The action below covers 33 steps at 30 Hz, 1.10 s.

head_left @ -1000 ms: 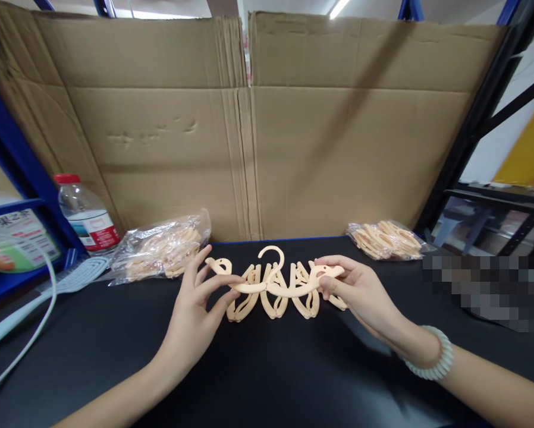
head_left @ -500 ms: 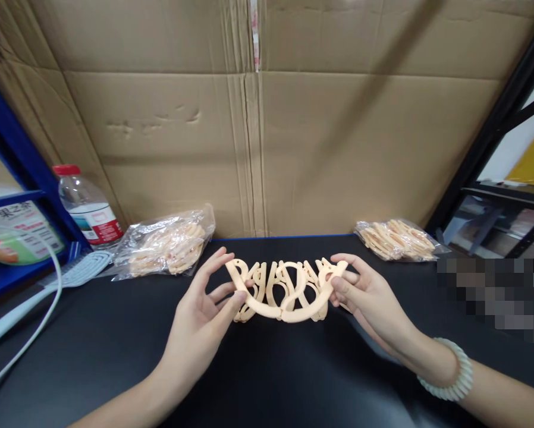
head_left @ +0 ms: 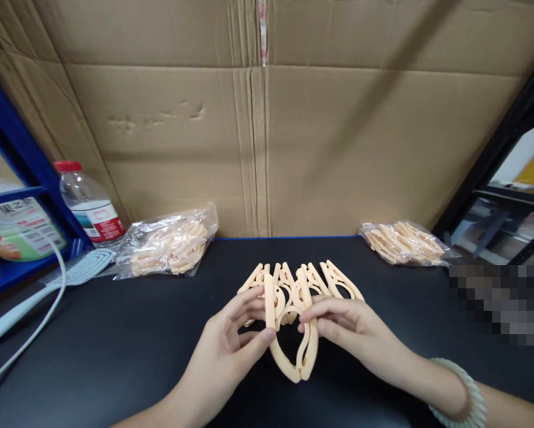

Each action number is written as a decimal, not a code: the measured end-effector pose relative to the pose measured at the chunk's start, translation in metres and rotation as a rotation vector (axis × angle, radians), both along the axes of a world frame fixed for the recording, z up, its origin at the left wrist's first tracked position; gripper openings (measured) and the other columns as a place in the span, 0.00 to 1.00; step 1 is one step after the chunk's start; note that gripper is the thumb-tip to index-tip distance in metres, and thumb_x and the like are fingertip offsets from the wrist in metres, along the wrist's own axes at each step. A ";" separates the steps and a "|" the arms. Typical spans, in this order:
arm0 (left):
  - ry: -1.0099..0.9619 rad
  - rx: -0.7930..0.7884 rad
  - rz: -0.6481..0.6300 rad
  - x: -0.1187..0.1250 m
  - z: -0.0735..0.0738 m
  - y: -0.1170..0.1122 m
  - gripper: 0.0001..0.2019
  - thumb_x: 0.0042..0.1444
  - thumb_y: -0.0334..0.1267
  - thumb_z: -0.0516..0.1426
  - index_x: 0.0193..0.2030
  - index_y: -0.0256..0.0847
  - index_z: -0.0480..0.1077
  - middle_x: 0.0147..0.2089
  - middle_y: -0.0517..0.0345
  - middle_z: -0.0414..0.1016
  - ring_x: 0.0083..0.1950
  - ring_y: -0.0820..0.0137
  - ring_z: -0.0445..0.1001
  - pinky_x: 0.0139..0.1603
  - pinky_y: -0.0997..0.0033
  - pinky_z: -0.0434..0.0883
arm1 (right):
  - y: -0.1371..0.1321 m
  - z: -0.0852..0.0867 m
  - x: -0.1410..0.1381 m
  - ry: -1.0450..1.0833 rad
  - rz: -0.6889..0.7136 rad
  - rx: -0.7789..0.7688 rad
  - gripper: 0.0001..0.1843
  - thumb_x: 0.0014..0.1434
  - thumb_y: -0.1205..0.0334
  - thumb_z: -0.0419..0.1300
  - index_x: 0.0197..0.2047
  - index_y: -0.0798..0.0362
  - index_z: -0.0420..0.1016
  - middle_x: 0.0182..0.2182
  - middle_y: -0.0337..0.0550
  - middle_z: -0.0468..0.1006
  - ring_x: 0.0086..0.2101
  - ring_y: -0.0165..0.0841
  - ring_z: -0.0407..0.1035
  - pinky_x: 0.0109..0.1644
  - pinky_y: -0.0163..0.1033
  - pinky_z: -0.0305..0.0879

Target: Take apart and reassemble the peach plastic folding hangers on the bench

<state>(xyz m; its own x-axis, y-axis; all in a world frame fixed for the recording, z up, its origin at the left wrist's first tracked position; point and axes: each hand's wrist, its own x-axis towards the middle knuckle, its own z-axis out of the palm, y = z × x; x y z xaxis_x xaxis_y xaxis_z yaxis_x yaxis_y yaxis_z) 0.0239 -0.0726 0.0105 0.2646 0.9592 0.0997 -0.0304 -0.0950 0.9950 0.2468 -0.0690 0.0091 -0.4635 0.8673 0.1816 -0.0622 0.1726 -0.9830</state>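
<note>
A beige folding clothes hanger (head_left: 312, 351) is held between my hands above the black tabletop, its two arms partly folded into a narrow V with the joint at the bottom. My left hand (head_left: 226, 345) pinches the left arm between thumb and fingers. Gripping the right arm near its upper part is my right hand (head_left: 360, 327), which wears a pale beaded bracelet on the wrist. Several more folded hangers (head_left: 338, 282) stand in a row just behind, partly hidden by the held one and my fingers.
Clear bags of beige hangers lie at back left (head_left: 173, 244) and back right (head_left: 405, 241). A red-capped bottle (head_left: 93, 205), a pale blue flyswatter-like tool (head_left: 82, 273) and a white cable (head_left: 55, 315) are on the left. Cardboard (head_left: 182, 148) stands behind.
The hanger's arms have swung from a wide spread to a narrow V, and it has come lower and nearer. My hands have moved closer together, uncovering more of the row behind.
</note>
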 end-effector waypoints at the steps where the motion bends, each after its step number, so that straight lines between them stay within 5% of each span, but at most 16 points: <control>1: 0.019 -0.005 -0.005 0.000 0.000 0.000 0.21 0.51 0.39 0.63 0.52 0.42 0.68 0.46 0.51 0.75 0.49 0.62 0.73 0.47 0.67 0.75 | -0.001 0.001 0.000 -0.021 0.031 0.023 0.10 0.63 0.60 0.59 0.46 0.47 0.78 0.45 0.41 0.76 0.44 0.30 0.72 0.53 0.38 0.67; 6: 0.038 0.016 -0.030 -0.002 -0.001 0.001 0.13 0.53 0.39 0.62 0.46 0.42 0.72 0.44 0.53 0.75 0.48 0.63 0.73 0.47 0.67 0.74 | -0.003 0.004 0.002 -0.113 0.049 0.056 0.15 0.65 0.59 0.56 0.54 0.42 0.74 0.55 0.43 0.70 0.56 0.37 0.64 0.61 0.45 0.62; 15: 0.118 0.088 -0.017 -0.001 0.003 0.000 0.10 0.55 0.41 0.60 0.43 0.44 0.74 0.44 0.53 0.75 0.45 0.64 0.74 0.46 0.68 0.74 | -0.016 0.010 0.000 -0.108 0.062 0.050 0.19 0.61 0.56 0.60 0.56 0.40 0.73 0.62 0.43 0.63 0.60 0.41 0.60 0.62 0.49 0.61; 20: 0.148 0.072 -0.023 -0.002 0.003 0.000 0.11 0.54 0.42 0.61 0.43 0.44 0.74 0.43 0.53 0.76 0.43 0.64 0.75 0.43 0.69 0.75 | -0.019 0.013 0.000 -0.104 0.104 0.119 0.19 0.62 0.60 0.59 0.56 0.37 0.72 0.61 0.42 0.64 0.59 0.37 0.61 0.62 0.44 0.62; 26: 0.138 0.050 0.038 -0.003 0.000 0.005 0.11 0.53 0.44 0.61 0.42 0.42 0.73 0.39 0.53 0.76 0.41 0.64 0.74 0.41 0.69 0.74 | -0.016 0.015 0.002 -0.190 -0.008 0.159 0.13 0.63 0.55 0.58 0.49 0.42 0.76 0.56 0.45 0.70 0.58 0.40 0.63 0.61 0.47 0.62; 33: 0.197 0.017 -0.027 0.000 0.005 -0.002 0.11 0.54 0.44 0.60 0.41 0.42 0.73 0.41 0.53 0.77 0.43 0.63 0.75 0.40 0.70 0.74 | -0.022 0.015 0.004 -0.355 0.036 0.246 0.17 0.64 0.56 0.55 0.56 0.40 0.72 0.59 0.43 0.68 0.59 0.40 0.61 0.63 0.49 0.58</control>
